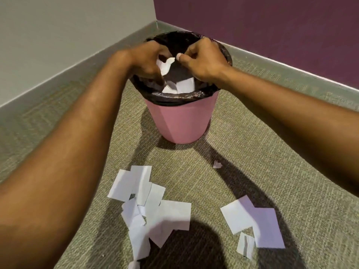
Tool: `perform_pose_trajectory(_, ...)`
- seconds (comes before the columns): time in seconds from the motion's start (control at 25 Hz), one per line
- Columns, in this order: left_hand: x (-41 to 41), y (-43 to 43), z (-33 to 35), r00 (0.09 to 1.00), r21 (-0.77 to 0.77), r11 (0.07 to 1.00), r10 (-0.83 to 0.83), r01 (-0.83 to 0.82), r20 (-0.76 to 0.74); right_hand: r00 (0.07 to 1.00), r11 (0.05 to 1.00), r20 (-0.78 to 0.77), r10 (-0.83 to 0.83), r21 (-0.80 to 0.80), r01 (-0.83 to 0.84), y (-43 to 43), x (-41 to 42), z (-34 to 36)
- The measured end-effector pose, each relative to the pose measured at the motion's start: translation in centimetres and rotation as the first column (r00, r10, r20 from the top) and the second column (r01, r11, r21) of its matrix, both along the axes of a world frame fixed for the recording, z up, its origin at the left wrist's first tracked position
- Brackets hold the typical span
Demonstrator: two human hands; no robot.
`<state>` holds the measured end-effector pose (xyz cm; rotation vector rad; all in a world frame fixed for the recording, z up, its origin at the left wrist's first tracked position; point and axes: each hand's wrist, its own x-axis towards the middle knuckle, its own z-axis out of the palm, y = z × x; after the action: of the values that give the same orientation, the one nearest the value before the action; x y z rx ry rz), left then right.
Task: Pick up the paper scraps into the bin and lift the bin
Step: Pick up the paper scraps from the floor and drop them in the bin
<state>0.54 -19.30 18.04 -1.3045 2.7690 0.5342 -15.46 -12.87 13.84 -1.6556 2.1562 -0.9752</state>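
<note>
A: Where are your hands right now?

B: Both are over the mouth of the pink bin [179,121], which stands on the carpet [242,133] in the far corner. Your left hand [149,59] is curled around a white paper scrap [165,66], and your right hand [202,60] is pinched narrow, thumb to fingers; whether it holds anything I cannot tell.

A: How do you drop this well?

B: Keep your fingers inside the rim of the black liner [180,95], then let go low, so the scrap falls onto the paper already in the bin and does not drift out.

A: And after that?

B: Plenty is left. A big pile of scraps [151,208] lies near you on the left, a smaller group [254,220] on the right, and one tiny bit [217,164] lies between that group and the bin. Gather each pile whole, then lift.
</note>
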Motion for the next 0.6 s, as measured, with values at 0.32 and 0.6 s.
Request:
perform_pose_trajectory(0.32,1.2,2.1,0.1,0.928,-0.270,0.924,0.174,-0.269,-0.330,0.969,0.889,-0.090,0.232,-0.385,-0.249,7.0,3.2,0.8)
perform_pose_trajectory(0.6,8.0,2.3,1.0,0.982,0.460,0.887,-0.046,-0.044,0.184,0.606,0.469,0.100,0.789,0.540,-0.699,13.4,8.9,-10.3)
